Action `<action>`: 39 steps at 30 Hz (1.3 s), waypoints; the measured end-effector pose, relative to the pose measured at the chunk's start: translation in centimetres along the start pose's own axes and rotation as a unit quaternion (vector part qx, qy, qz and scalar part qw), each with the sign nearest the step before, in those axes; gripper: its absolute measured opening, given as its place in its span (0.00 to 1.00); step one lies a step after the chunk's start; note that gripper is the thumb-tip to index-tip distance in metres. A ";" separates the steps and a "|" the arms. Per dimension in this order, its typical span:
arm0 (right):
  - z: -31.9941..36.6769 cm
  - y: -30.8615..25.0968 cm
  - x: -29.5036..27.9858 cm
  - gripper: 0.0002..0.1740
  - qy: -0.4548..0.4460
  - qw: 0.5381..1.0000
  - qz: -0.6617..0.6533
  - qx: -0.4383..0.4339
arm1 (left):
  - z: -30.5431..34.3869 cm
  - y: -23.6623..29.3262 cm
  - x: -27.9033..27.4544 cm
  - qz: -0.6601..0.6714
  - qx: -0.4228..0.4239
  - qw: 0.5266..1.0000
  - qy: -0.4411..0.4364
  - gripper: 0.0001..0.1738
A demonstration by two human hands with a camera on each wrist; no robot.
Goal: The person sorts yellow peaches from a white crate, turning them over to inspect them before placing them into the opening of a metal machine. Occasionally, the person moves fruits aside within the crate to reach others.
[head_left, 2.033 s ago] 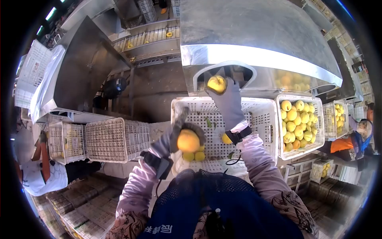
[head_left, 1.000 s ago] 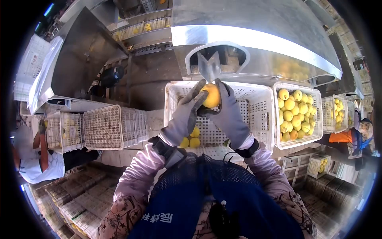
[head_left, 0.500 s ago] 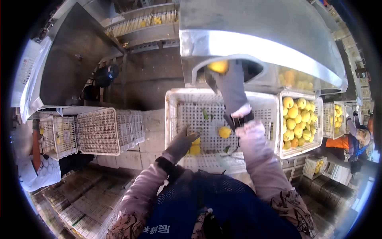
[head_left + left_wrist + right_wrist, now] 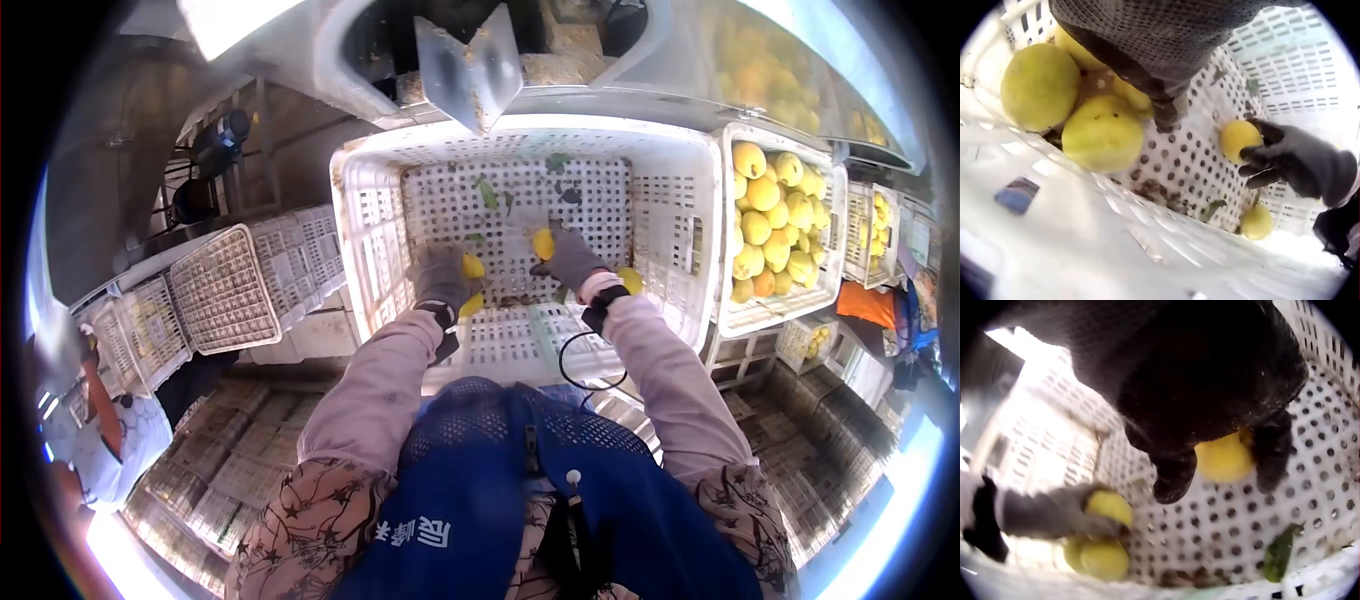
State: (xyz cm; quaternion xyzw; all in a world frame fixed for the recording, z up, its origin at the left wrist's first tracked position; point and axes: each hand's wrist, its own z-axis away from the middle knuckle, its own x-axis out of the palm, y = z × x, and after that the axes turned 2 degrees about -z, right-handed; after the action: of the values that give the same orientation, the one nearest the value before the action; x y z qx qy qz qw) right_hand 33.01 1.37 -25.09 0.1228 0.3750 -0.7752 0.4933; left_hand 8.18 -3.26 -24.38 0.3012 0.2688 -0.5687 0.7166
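Both hands are down inside the white crate (image 4: 600, 122), and the step in hand looks to be picking the last few fruits off its floor.

The right hand (image 4: 573, 258), at 4 o'clock from the crate's middle, is grasping the right fruit (image 4: 1240, 141), with thumb and fingers bent round it. The left hand (image 4: 440, 275), at 8 o'clock, has its fingers over and under the left fruit (image 4: 1110, 508), so it too seems to be grasping; how firmly, I cannot tell. Paler fruits (image 4: 1102, 134) crowd that hand on the near side, while a loose fruit (image 4: 1257, 222) lies by the near wall, at 4 o'clock and beyond the right hand.

The next move seems to call for a straight lift with each hand. The right has bare floor round its fruit; the left needs more care, since its neighbours could roll or rub. The leaves (image 4: 488, 194) at 11 o'clock lie out of the way. The likely place for the fruit is the chute (image 4: 490, 75) at 12 o'clock, rather than the full crate (image 4: 770, 322) at 3.
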 end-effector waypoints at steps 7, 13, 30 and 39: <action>-1.0 0.3 -2.3 0.30 -0.109 0.816 -0.566 0.057 | -0.3 0.1 -2.0 0.033 -0.033 0.998 -0.048 0.38; 5.0 -3.7 -10.1 0.36 -0.264 0.610 -0.735 -0.133 | -1.3 -1.7 -2.5 0.106 0.018 0.994 -0.032 0.40; 14.2 -14.0 -12.7 0.46 0.121 0.874 -0.334 -0.331 | 12.1 2.0 -17.7 0.837 0.239 0.486 -0.075 0.40; 16.9 -20.6 -12.9 0.55 0.187 0.894 -0.212 -0.347 | 10.4 -0.9 -18.8 0.863 0.267 0.413 -0.116 0.35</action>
State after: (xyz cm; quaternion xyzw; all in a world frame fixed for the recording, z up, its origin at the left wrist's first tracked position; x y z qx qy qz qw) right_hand 24.63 2.99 3.27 0.0043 0.7230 -0.6443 0.2492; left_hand 3.79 1.20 -3.84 0.4818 -0.3841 0.2770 0.7373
